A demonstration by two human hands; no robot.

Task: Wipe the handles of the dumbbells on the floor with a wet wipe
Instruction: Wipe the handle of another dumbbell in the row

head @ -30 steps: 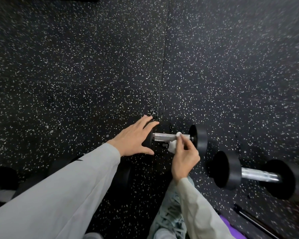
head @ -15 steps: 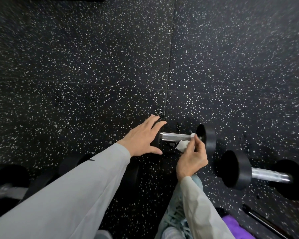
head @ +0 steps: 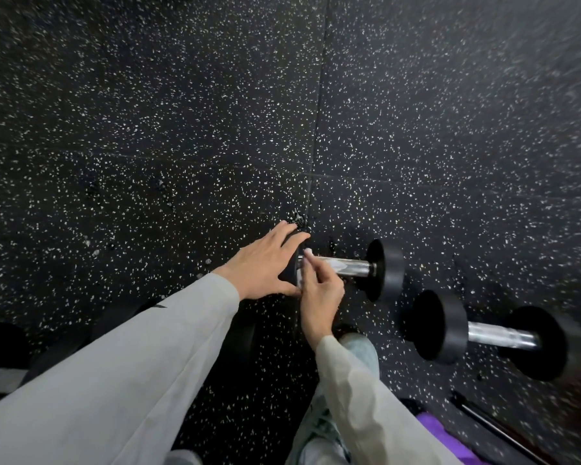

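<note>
A person crouches over a black rubber-ended dumbbell (head: 379, 268) on the speckled black rubber floor (head: 182, 129). The left hand (head: 269, 263), fingers straight and spread, presses its near end, apparently to stop rolling. The right hand (head: 319, 290) pinches a small white wet wipe (head: 307, 253) against the chrome handle (head: 346, 265). A second black dumbbell (head: 490, 333) lies just beside, untouched.

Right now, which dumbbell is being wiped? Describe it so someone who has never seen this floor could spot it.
Find the seam crossing in the speckled black floor; the wiped dumbbell lies just below it. The left hand rests on its left weight, and the right hand pinches a white wipe against its handle. The other dumbbell, farther right, is untouched.
</note>
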